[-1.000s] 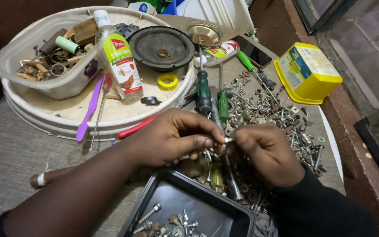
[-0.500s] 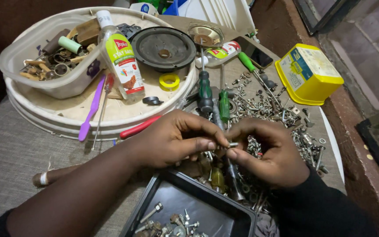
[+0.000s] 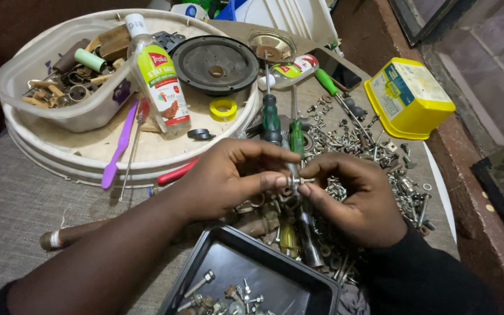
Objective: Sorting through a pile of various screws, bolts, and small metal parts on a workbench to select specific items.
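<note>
While a small bolt (image 3: 298, 181) is pinched between both hands just above the black tray (image 3: 316, 279), its long axis lies sideways, left hand (image 3: 228, 178) and right hand (image 3: 357, 198) closed on opposite ends.

hands (image 3: 298, 186): 2 | green-handled screwdrivers (image 3: 271, 114): 3 | yellow box (image 3: 408, 99): 1 | black tray (image 3: 252, 274): 1 | speaker (image 3: 215, 63): 1

Bolts (image 3: 237, 294) in tray (image 3: 316, 286) (screw pile (image 3: 374, 146) behind, right)
</note>
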